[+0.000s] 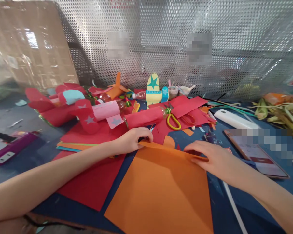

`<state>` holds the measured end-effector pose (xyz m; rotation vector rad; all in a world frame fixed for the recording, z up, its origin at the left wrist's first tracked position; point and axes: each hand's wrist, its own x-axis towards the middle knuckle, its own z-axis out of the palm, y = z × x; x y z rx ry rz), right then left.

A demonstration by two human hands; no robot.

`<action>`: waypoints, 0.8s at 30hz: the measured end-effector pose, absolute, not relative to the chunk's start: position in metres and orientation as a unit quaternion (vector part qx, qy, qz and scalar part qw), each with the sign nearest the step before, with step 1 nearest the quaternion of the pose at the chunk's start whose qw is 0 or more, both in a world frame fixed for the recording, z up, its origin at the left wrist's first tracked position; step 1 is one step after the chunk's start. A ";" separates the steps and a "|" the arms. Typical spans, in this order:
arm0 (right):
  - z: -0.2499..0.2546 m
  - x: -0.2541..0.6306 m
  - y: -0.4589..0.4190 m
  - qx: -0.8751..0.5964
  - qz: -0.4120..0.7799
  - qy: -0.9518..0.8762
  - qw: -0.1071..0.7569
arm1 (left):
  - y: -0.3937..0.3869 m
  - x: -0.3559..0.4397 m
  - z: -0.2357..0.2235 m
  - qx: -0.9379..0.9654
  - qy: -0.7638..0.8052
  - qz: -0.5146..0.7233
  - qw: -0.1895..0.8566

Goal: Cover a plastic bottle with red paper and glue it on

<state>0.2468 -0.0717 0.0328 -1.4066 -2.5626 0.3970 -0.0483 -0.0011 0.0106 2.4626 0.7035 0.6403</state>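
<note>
A large orange paper sheet (161, 188) lies on the blue table in front of me. My left hand (133, 139) pinches its far left corner, fingers closed on the edge. My right hand (210, 156) presses on the far right corner, fingers curled over the paper's edge. A red paper sheet (92, 182) lies under and left of the orange one. Beyond my hands lie a bottle wrapped in red paper (146, 117) and scissors with yellow and red handles (178, 121).
Paper-and-bottle plane models (70, 107) crowd the far left; a yellow one with a teal star (153, 89) stands at the back. A phone (256, 156) lies right, a white oblong object (234, 120) beyond it, plant strips (280, 113) far right. A perforated metal wall backs the table.
</note>
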 end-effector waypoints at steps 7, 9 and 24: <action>0.013 0.259 -0.073 -0.363 0.035 -0.922 0.129 | -0.010 -0.054 0.002 0.939 0.216 0.245 0.108; 0.013 0.262 -0.075 -0.342 0.021 -0.933 0.114 | -0.013 -0.053 0.003 0.951 0.187 0.240 0.058; -0.040 0.279 -0.085 -0.344 -0.097 -0.930 0.086 | -0.014 -0.057 0.012 0.967 0.159 0.192 0.045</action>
